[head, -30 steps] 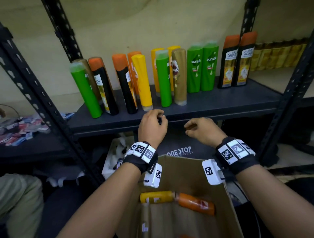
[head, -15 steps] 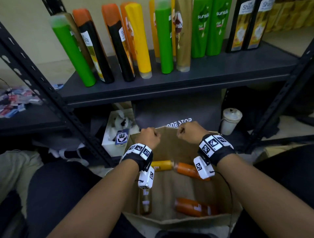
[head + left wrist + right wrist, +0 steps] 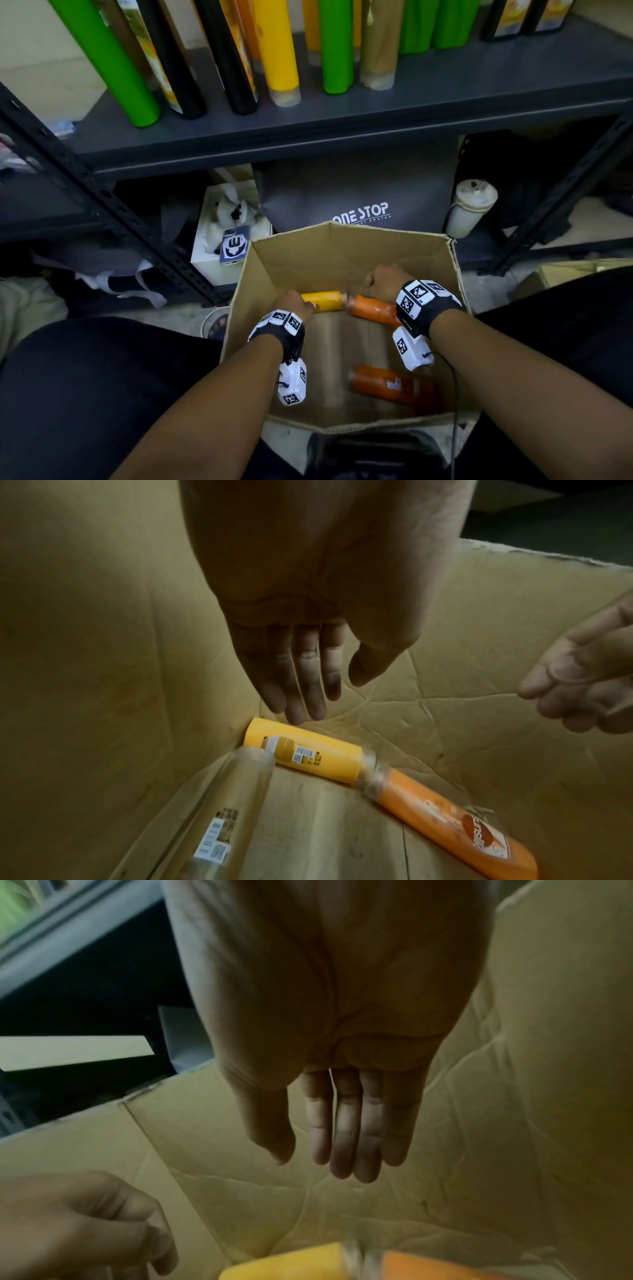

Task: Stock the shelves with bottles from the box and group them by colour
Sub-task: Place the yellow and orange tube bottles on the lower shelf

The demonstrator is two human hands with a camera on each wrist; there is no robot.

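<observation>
The cardboard box (image 3: 342,246) stands open on the floor below the shelf (image 3: 342,120). A yellow bottle (image 3: 323,300) and an orange bottle (image 3: 373,310) lie end to end along its far wall. A second orange bottle (image 3: 387,385) lies nearer me, and a tan bottle (image 3: 219,818) lies by the left wall. My left hand (image 3: 329,696) reaches down with straight fingers, the tips just over the yellow bottle (image 3: 304,753). My right hand (image 3: 315,1167) hangs open above the orange bottle (image 3: 455,823) and holds nothing.
Green, black, yellow and tan bottles (image 3: 277,51) stand in a row on the shelf. Under it are a grey "ONE STOP" bag (image 3: 359,192), a white jar (image 3: 471,209) and a white carton (image 3: 226,240). A black slanted upright (image 3: 137,222) runs left of the box.
Both hands have dropped from the shelf edge into the box, and their curled fingers have straightened. The view has tilted down with them.
</observation>
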